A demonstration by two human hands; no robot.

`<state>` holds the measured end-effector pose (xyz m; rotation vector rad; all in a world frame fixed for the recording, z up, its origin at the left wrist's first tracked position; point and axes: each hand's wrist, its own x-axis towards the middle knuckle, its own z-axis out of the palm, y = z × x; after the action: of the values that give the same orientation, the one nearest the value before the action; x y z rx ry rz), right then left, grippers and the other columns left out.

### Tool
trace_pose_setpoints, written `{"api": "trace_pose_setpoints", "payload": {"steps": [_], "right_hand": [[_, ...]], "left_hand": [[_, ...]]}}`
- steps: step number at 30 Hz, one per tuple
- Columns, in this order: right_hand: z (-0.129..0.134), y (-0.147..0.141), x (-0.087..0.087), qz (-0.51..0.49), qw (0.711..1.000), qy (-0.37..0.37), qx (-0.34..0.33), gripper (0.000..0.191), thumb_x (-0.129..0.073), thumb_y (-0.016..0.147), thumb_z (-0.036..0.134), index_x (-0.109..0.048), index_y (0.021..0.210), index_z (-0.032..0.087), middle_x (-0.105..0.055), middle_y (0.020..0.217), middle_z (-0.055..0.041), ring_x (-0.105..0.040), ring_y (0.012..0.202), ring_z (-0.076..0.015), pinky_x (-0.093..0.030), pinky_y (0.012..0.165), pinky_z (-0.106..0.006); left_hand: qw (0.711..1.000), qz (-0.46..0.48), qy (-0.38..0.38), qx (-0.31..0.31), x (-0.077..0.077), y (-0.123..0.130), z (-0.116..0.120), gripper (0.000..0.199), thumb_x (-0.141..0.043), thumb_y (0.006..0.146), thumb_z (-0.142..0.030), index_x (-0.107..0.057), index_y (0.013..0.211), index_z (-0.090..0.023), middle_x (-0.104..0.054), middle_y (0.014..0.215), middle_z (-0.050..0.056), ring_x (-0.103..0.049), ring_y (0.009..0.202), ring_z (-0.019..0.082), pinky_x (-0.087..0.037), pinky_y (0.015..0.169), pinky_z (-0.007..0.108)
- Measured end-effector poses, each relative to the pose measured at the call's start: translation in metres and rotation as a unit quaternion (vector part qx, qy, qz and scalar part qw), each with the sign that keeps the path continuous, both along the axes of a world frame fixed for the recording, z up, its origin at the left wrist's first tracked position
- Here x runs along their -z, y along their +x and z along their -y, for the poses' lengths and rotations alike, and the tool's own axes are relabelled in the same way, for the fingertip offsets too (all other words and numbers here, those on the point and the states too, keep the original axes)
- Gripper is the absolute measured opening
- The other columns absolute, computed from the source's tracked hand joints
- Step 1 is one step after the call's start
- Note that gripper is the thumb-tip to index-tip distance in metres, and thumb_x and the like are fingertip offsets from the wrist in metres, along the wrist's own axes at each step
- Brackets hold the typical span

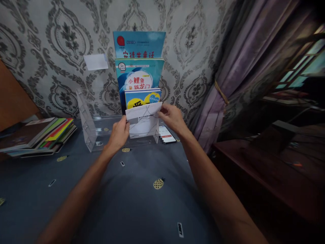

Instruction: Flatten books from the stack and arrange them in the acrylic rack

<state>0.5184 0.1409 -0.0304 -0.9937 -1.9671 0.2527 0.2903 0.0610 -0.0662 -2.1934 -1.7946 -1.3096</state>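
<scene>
Both hands grip a white booklet (143,123) with grey print at the front tier of a clear acrylic rack (87,125). My left hand (120,131) pinches its left edge, and my right hand (173,117) pinches the upper right corner. Behind it, three books rise in steps: a blue and yellow one (143,96), a teal one (140,73) with red lettering in a white oval, and a taller blue one (139,44) at the back. The booklet hides the lower part of the yellow one.
A phone (167,134) lies right of the rack, its screen lit. Stacked books (38,135) sit at the left. A white card (95,62) stands against the patterned wall. Purple curtain (215,78) and a dark red surface (254,166) are at right. A blue pineapple-print cloth (137,206) covers the table.
</scene>
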Motion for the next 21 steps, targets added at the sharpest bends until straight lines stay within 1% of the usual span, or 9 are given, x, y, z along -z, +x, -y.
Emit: {"api": "trace_pose_setpoints", "payload": {"steps": [2, 5, 8, 11, 16, 21], "right_hand": [[0.002, 0.002, -0.002, 0.044, 0.999, 0.005, 0.024, 0.013, -0.054, 0.078, 0.02, -0.068, 0.08, 0.019, -0.07, 0.079, -0.0046, -0.061, 0.076, -0.0199, -0.044, 0.068, -0.03], [0.005, 0.003, -0.004, 0.107, 0.992, -0.001, 0.068, 0.012, -0.055, 0.08, 0.02, -0.066, 0.076, 0.019, -0.07, 0.077, -0.0051, -0.058, 0.072, -0.0191, -0.039, 0.065, -0.029], [0.008, 0.004, -0.005, 0.143, 0.985, -0.01, 0.099, 0.013, -0.054, 0.083, 0.022, -0.066, 0.077, 0.02, -0.069, 0.075, -0.005, -0.056, 0.068, -0.0188, -0.034, 0.062, -0.029], [0.01, 0.003, -0.006, 0.16, 0.98, -0.015, 0.116, 0.014, -0.054, 0.085, 0.022, -0.068, 0.08, 0.021, -0.071, 0.077, -0.0052, -0.057, 0.069, -0.0192, -0.033, 0.06, -0.029], [0.012, 0.002, -0.005, 0.164, 0.977, -0.028, 0.13, 0.016, -0.054, 0.086, 0.024, -0.07, 0.085, 0.021, -0.075, 0.085, -0.0066, -0.062, 0.077, -0.0206, -0.035, 0.062, -0.028], [0.015, 0.002, -0.007, 0.172, 0.972, -0.04, 0.156, 0.019, -0.054, 0.087, 0.025, -0.072, 0.084, 0.021, -0.075, 0.085, -0.0074, -0.064, 0.079, -0.0215, -0.034, 0.061, -0.028]], "left_hand": [[0.999, -0.021, -0.014, -0.02, 0.001, 0.001, 0.0, 0.028, -0.044, 0.095, -0.014, -0.06, 0.117, -0.019, -0.074, 0.103, 0.009, -0.07, 0.093, 0.024, -0.05, 0.087, 0.035], [0.993, -0.076, -0.044, -0.075, 0.002, 0.002, 0.002, 0.022, -0.044, 0.098, -0.019, -0.06, 0.114, -0.018, -0.074, 0.104, 0.011, -0.07, 0.099, 0.027, -0.049, 0.084, 0.033], [0.981, -0.128, -0.077, -0.124, 0.0, 0.003, 0.005, 0.022, -0.043, 0.101, -0.024, -0.061, 0.113, -0.02, -0.075, 0.103, 0.011, -0.071, 0.097, 0.027, -0.048, 0.08, 0.031], [0.968, -0.162, -0.105, -0.159, -0.004, 0.004, 0.007, 0.026, -0.041, 0.103, -0.027, -0.063, 0.112, -0.021, -0.076, 0.1, 0.011, -0.072, 0.095, 0.028, -0.047, 0.077, 0.031], [0.957, -0.184, -0.135, -0.181, -0.007, 0.006, 0.008, 0.032, -0.036, 0.104, -0.03, -0.065, 0.112, -0.02, -0.076, 0.098, 0.013, -0.073, 0.094, 0.03, -0.045, 0.074, 0.032], [0.955, -0.185, -0.14, -0.184, -0.006, 0.006, 0.007, 0.032, -0.036, 0.104, -0.031, -0.066, 0.111, -0.021, -0.077, 0.098, 0.013, -0.073, 0.094, 0.028, -0.045, 0.074, 0.032]]}}
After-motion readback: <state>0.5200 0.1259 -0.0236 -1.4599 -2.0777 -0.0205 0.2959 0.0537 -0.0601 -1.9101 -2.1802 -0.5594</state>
